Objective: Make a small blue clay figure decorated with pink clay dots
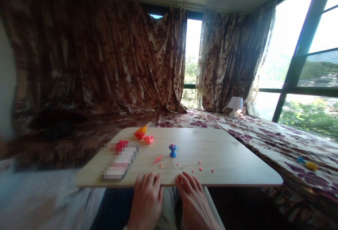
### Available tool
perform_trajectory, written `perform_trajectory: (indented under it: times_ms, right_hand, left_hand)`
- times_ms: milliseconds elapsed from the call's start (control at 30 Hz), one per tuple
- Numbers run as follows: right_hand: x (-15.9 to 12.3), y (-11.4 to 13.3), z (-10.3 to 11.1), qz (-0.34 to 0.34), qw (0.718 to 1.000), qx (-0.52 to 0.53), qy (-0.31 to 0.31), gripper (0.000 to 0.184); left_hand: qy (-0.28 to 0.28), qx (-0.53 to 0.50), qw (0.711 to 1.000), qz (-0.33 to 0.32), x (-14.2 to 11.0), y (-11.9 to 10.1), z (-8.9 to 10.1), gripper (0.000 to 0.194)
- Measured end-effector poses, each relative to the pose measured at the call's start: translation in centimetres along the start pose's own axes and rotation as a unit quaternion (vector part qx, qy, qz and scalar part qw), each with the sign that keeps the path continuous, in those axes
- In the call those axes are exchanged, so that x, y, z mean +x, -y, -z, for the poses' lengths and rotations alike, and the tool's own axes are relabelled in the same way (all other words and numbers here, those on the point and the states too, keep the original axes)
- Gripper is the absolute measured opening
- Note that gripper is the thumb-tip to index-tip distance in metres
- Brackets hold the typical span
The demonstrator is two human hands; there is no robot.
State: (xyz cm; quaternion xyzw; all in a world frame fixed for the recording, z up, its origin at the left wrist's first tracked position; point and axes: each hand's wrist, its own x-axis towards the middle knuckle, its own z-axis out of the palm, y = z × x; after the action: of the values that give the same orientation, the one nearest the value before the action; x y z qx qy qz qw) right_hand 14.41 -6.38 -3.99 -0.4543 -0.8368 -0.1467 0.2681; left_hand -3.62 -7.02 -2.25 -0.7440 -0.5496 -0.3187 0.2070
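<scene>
My left hand [147, 196] rests on the near edge of the small wooden table [224, 142], fingers stretched flat and holding nothing. Beside it, my right hand [192, 196] lies on the same edge, also empty, its fingers extended. Beyond both hands a small blue clay figure [173, 151] with pink spots on top stands upright. A thin pink piece of clay [157, 159] lies to its left. Several tiny pink balls, such as one pink ball [200, 169], are scattered in front of it and to the right.
A blurred-out oblong item [120, 165] lies at the table's left, with a crimson lump [121, 145] by it. Orange-red clay [140, 132] and a pink lump [148, 140] sit at the back. Right of the table are a yellow piece [311, 166] and a white lamp [235, 104].
</scene>
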Motion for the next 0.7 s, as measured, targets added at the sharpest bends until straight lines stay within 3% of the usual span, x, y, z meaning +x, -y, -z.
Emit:
perform_trajectory:
  times_ms: [333,533,700]
  right_hand:
    - [-0.7,-0.5,0.5,-0.015,1.0,0.007,-0.021,0.063]
    - [-0.3,0.0,-0.3,-0.009,1.0,0.026,-0.007,0.064]
    - [0.2,0.1,0.3,-0.033,0.998,0.047,-0.01,0.061]
  left_hand:
    - [-0.005,0.022,1.0,-0.002,-0.7,1.5,0.7,0.029]
    - [-0.007,0.008,1.0,0.004,-0.2,0.6,0.3,0.026]
    - [0.014,0.0,1.0,0.012,0.4,0.7,0.7,0.024]
